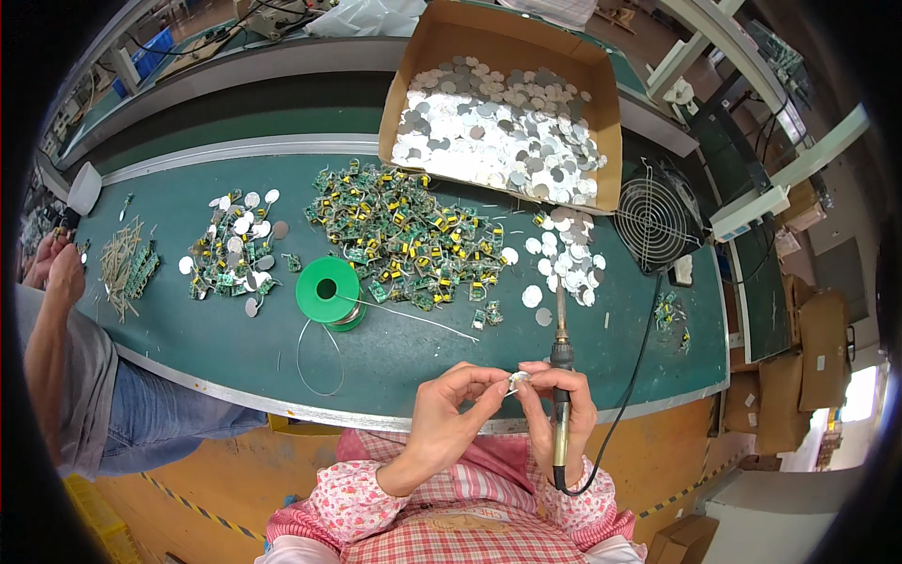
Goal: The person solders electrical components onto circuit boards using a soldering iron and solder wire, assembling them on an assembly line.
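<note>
- Left grip (442,414), in the head view, is pinched fingertip to fingertip on a small part (518,380), pale and shiny; most of its outline is hidden by the fingers.
- Right grip (579,402) meets it from the other side, thumb and fingertips pressed together at the part, while the soldering iron (561,357) lies across the same hand, its tip pointing away from the body.
- Handling the part well, I judge, calls for a light, even pinch near its edge, since anything this thin could bend or slip.
- Hot metal deserves care: the tip is best kept aimed outward, with bare fingers well behind the dark collar and the cord (635,376) hanging slack.
- Steadying both wrists close to the counter (225,348) should help keep the pinch still.
- Solder wire (413,315) runs thin, silvery and stiff-looking from a glossy green spool (310,289).
- Flat, round metal discs (573,258), some mirror-bright and some dull grey, overlap before the brown cardboard box (507,28).
- Circuit boards (404,235) make a jagged heap, green with blocky yellow components.
</note>
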A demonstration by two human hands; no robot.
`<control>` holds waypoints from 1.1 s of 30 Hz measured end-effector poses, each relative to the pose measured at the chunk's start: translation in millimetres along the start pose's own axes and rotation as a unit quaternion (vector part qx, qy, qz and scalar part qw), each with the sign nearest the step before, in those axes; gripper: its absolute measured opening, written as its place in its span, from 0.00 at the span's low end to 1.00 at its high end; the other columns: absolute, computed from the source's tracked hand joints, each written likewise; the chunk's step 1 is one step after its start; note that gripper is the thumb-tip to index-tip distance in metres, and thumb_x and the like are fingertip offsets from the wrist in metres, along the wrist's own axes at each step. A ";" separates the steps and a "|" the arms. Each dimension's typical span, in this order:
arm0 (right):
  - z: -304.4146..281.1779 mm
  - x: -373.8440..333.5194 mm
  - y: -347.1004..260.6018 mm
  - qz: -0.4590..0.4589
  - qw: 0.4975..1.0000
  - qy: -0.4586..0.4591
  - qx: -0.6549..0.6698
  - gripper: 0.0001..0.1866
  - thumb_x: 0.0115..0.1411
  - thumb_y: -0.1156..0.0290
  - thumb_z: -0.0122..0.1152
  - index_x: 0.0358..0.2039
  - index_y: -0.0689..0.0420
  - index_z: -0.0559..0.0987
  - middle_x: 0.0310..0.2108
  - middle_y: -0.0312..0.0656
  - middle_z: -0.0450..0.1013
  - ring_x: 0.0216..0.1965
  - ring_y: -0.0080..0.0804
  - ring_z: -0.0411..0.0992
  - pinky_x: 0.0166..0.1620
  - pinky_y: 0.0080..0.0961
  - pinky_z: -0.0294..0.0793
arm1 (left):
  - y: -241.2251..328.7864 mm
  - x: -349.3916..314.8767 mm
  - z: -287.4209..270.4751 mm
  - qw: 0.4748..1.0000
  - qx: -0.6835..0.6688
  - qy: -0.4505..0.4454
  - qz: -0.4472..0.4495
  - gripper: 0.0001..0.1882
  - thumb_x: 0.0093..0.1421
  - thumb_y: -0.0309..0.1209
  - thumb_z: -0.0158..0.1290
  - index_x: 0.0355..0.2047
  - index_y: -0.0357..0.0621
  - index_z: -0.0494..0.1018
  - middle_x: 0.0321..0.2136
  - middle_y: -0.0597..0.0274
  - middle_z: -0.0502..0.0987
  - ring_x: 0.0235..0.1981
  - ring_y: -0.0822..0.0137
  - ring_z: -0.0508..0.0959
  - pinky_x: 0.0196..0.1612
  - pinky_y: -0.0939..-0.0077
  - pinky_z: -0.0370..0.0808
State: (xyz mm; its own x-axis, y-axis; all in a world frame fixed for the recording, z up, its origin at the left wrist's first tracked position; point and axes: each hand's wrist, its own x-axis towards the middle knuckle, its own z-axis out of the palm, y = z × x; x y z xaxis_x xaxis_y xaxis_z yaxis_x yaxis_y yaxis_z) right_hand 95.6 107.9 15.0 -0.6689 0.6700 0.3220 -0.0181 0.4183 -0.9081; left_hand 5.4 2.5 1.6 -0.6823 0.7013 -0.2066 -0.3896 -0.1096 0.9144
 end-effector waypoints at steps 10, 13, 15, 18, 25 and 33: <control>-31.0 12.5 -29.8 -0.124 0.984 -0.015 -0.124 0.19 0.61 0.60 0.55 0.45 0.63 0.73 0.27 0.44 0.73 0.30 0.31 0.71 0.33 0.24 0.70 | 20.1 15.0 -16.7 0.997 -0.063 0.017 -0.042 0.08 0.59 0.25 0.56 0.38 0.34 0.77 0.29 0.66 0.77 0.30 0.80 0.74 0.34 0.86 0.72; -25.6 0.7 -37.1 -0.091 0.994 0.006 -0.063 0.15 0.59 0.64 0.56 0.38 0.64 0.71 0.20 0.42 0.69 0.19 0.25 0.68 0.24 0.19 0.67 | 23.2 19.2 -20.3 0.996 -0.070 0.025 -0.043 0.08 0.59 0.26 0.56 0.37 0.34 0.77 0.27 0.67 0.78 0.28 0.81 0.74 0.32 0.87 0.71; -20.2 0.9 -36.7 -0.122 0.992 -0.012 -0.021 0.13 0.58 0.66 0.54 0.34 0.64 0.68 0.16 0.42 0.65 0.09 0.22 0.62 0.13 0.15 0.59 | 25.5 19.8 -22.9 0.996 -0.073 0.031 -0.034 0.08 0.59 0.26 0.56 0.37 0.35 0.77 0.26 0.67 0.78 0.27 0.81 0.74 0.32 0.87 0.70; -22.3 1.7 -33.9 -0.152 0.986 -0.052 -0.035 0.12 0.58 0.67 0.53 0.33 0.64 0.68 0.14 0.41 0.65 0.09 0.22 0.63 0.14 0.16 0.60 | 29.3 20.6 -22.7 0.995 -0.080 0.031 -0.042 0.06 0.58 0.23 0.56 0.35 0.34 0.76 0.28 0.64 0.78 0.28 0.79 0.74 0.33 0.85 0.71; -16.6 5.7 -35.4 -0.150 0.983 -0.076 -0.073 0.11 0.58 0.69 0.53 0.32 0.66 0.69 0.13 0.42 0.67 0.09 0.21 0.66 0.14 0.14 0.61 | 31.3 20.8 -24.5 0.994 -0.097 0.036 -0.041 0.06 0.58 0.22 0.56 0.35 0.33 0.76 0.30 0.63 0.77 0.29 0.79 0.74 0.33 0.84 0.72; -14.8 4.7 -35.3 -0.145 0.981 -0.082 -0.099 0.11 0.58 0.69 0.53 0.32 0.66 0.69 0.14 0.42 0.68 0.10 0.21 0.67 0.14 0.14 0.61 | 32.9 20.3 -25.2 0.993 -0.103 0.032 -0.042 0.05 0.58 0.21 0.55 0.35 0.33 0.76 0.30 0.63 0.77 0.29 0.79 0.74 0.33 0.84 0.72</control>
State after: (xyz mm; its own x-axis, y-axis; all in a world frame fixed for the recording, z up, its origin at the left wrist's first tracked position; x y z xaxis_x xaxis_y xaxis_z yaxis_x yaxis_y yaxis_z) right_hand 104.1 105.4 52.6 -0.7676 0.4041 0.4974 -0.0912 0.6994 -0.7089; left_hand -36.8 -4.7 18.6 -0.6773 0.6688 -0.3066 -0.5605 -0.1991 0.8039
